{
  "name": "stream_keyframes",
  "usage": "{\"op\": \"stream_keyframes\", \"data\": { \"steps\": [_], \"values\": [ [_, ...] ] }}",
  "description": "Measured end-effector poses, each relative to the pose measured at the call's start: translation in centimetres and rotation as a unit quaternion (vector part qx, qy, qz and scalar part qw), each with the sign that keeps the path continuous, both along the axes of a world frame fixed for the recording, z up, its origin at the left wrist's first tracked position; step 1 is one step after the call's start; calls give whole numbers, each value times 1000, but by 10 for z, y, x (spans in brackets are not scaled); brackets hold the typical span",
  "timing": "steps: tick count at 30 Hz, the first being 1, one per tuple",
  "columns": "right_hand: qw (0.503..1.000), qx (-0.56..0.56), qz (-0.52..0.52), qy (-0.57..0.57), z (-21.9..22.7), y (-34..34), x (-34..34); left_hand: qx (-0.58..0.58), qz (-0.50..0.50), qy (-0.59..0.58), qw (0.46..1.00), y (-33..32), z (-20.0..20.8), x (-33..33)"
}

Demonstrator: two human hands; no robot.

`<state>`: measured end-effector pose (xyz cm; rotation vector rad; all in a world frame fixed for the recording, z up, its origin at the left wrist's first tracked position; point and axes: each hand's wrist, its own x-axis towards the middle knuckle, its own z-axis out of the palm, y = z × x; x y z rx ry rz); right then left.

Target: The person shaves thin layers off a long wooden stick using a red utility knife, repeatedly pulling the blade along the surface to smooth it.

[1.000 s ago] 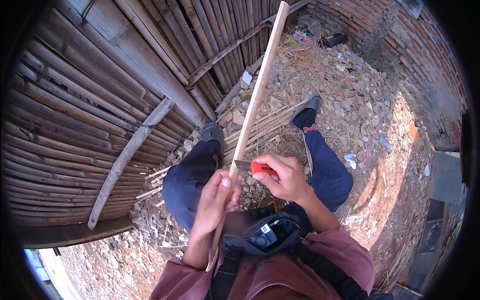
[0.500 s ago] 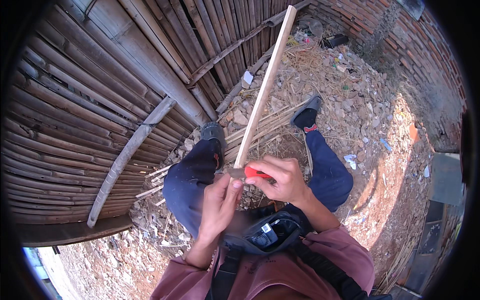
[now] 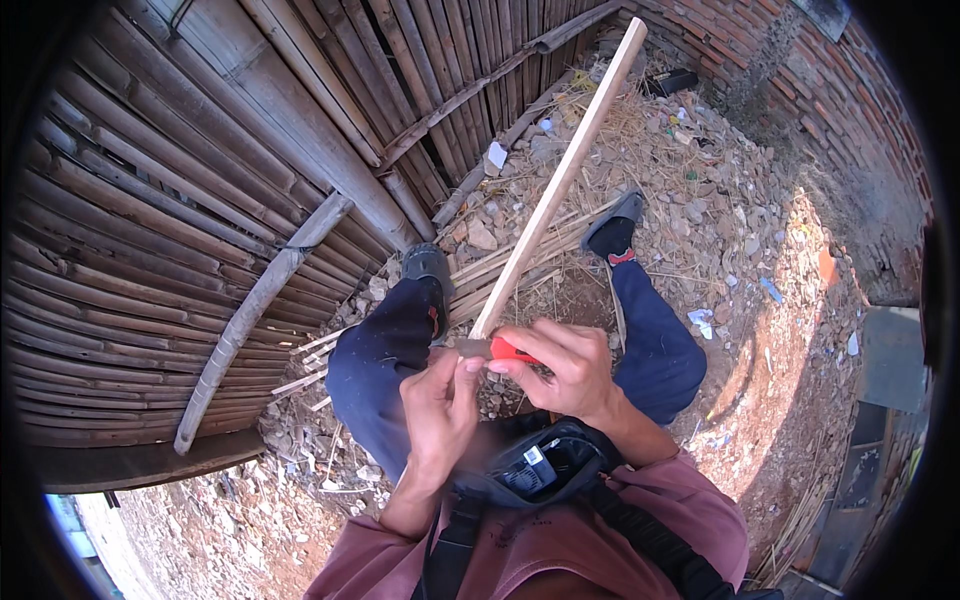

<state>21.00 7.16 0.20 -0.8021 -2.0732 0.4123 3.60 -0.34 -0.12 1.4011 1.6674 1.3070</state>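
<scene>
A long, pale wooden stick slants away from my hands, its far end up and to the right over the rubble. My left hand is closed round its near end, thumb pressed up close to the blade. In my right hand is a knife with a red handle. Its short, dull blade lies across the stick near the left thumb. Whether the edge bites into the wood cannot be made out.
Thin split sticks lie on the stony ground between my feet. A bamboo wall rises at the left, a brick wall at the far right. An open black bag hangs at my waist.
The stick's far end has swung to the right. Both hands stay close together in nearly the same place, still gripping the stick and the knife.
</scene>
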Motion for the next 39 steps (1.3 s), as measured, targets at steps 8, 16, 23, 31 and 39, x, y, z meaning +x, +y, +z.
{"op": "stream_keyframes", "data": {
  "steps": [8, 16, 23, 31, 39],
  "values": [
    [999, 17, -41, -14, -3, -6, -3, 3, 21, 51, 998, 3, 12, 2],
    [998, 18, -63, -12, -4, -9, -4, -21, 32, 74, 997, 2, 11, 1],
    [999, 3, -38, 9, 5, -5, -5, -37, -19, 10, 999, -3, 8, -5],
    [1000, 9, -8, 1, -6, -6, -5, -28, -48, -37, 998, -4, 14, -3],
    [1000, 27, -12, -3, -7, -4, -3, -41, -51, -38, 997, -4, 14, -5]
  ]
}}
